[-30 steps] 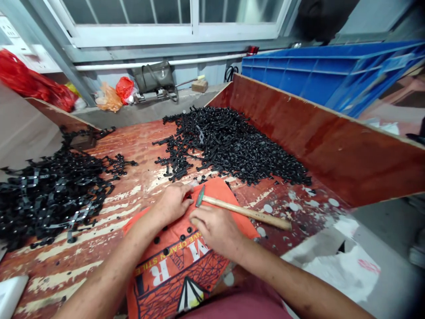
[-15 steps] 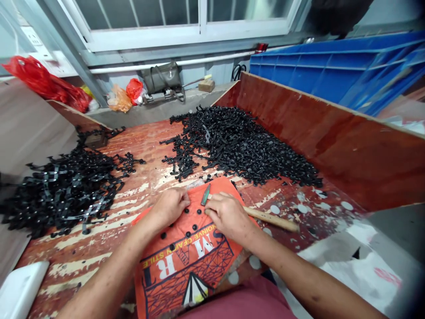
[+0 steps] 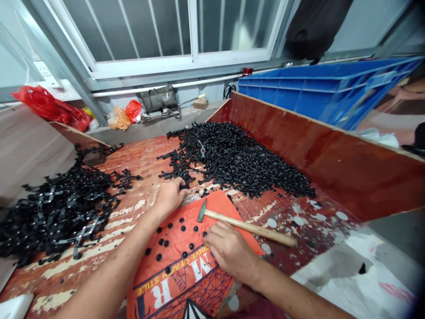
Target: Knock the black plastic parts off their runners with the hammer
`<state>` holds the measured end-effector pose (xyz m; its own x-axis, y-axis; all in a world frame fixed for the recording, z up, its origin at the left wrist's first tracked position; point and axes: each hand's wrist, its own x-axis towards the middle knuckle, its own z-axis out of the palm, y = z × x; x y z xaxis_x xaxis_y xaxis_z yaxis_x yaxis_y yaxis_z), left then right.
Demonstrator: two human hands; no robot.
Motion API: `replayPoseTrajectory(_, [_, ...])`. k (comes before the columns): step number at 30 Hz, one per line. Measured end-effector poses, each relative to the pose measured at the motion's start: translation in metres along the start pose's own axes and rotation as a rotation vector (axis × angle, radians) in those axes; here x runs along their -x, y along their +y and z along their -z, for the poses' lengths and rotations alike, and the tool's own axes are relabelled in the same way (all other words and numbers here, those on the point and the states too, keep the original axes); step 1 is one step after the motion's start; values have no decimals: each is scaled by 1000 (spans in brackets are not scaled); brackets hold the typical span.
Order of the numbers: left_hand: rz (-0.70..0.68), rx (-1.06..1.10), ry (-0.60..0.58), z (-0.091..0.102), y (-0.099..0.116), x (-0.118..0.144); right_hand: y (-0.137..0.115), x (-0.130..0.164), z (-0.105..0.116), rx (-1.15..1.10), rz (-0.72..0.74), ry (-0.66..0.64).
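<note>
"Left hand point(image 3: 171, 195) is resting at the near edge of the loose black strips point(image 3: 175, 163), thumb and fingers bending close together. Is it holding one?"

"I'm not able to tell; the fingers are hiding whatever is between them."

"And the right hand point(image 3: 227, 248)?"

"Its fingers are curling in narrowly over the orange cloth point(image 3: 221, 201), near some round black caps point(image 3: 191, 246). Whether it is pinching anything, I can't make out."

"What else is lying there?"

"More caps are sitting scattered across the cloth, which is covering part of the tabletop point(image 3: 142, 150). The hammer point(image 3: 249, 227) is lying with its head on the cloth and its handle passing beyond the edge, neither hand gripping it."

"Which step is in hand?"

"Picking out a strip, I'd judge. The main heap point(image 3: 229, 155) is spreading just behind."

"What is the next move calling for?"

"A light pinch, probably, freeing a single strip without dragging its neighbours along."
</note>
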<state>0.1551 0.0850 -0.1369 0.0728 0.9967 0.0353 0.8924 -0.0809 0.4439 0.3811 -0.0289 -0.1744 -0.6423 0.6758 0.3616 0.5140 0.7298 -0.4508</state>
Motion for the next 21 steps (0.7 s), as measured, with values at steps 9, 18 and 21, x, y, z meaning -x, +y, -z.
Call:
replayPoseTrajectory(9, [146, 373, 91, -1, -11, -16, 3, 0, 0, -134, -69, 51])
replayPoseTrajectory(18, [298, 1410, -33, 48, 8, 69, -2, -13, 24, -410, -178, 210])
replayPoseTrajectory(21, [280, 1527, -54, 47, 20, 99, -11, -27, 38, -503, -256, 231])
